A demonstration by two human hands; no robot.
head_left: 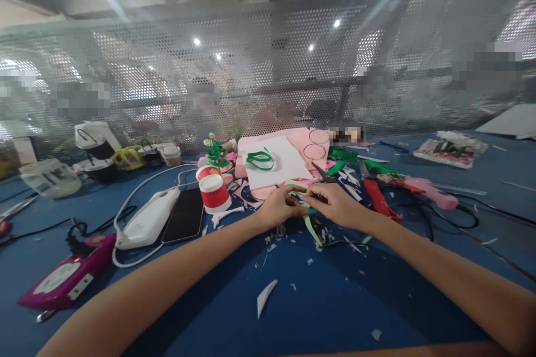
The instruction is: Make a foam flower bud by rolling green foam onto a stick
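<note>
Pale-green strip (311, 231) lies near the middle of the frame, caught between two hands, one end trailing down onto the blue table (209, 306). As far as can be judged, work on it is partway: it is already narrow, but no finished shape shows between the fingers, and it looks joined to nothing yet.

Both grips are closed in small pinches. The left hand (278, 205) has thumb and forefinger drawn together on the strip; the right hand (333, 201) pinches it just beside, the fingertips almost meeting. A small teal bit shows under them; which hand bears it, I cannot tell.

Just above the hands, a dark green loop (260, 160) rests loose on a white sheet (288, 158), itself on a pink sheet (274, 134). Left of centre, a green tiered piece (218, 155) stands formed, seemingly complete, behind two red-and-white paper cups (215, 194). Right of centre lie a red strip (381, 200) and a pink glue gun (431, 192). Lower down, a white scrap (266, 298) sits among smaller cuttings, so cutting appears well advanced.
</note>
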